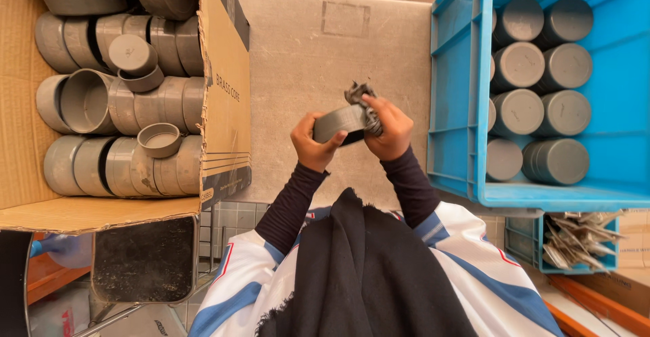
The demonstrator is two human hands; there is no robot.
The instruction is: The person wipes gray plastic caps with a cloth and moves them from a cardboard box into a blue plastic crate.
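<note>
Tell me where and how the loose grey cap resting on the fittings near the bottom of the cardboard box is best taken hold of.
Probably by its rim, from above. The grey cap lies open side up on the stacked grey fittings in the cardboard box, so a hand could pinch the thin wall, fingers inside and thumb outside. Its sides nestle between fittings, so a side approach looks cramped.

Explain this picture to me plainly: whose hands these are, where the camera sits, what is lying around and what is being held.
There is no machine here. The camera is worn on a person's head and looks straight down at their own two bare hands. The left hand holds a grey plastic cap, and the right hand presses a crumpled grey cloth against it. On the left, a cardboard box holds many similar grey caps. On the right, a blue crate holds caps in neat rows. Between them lies a grey concrete surface.
</note>
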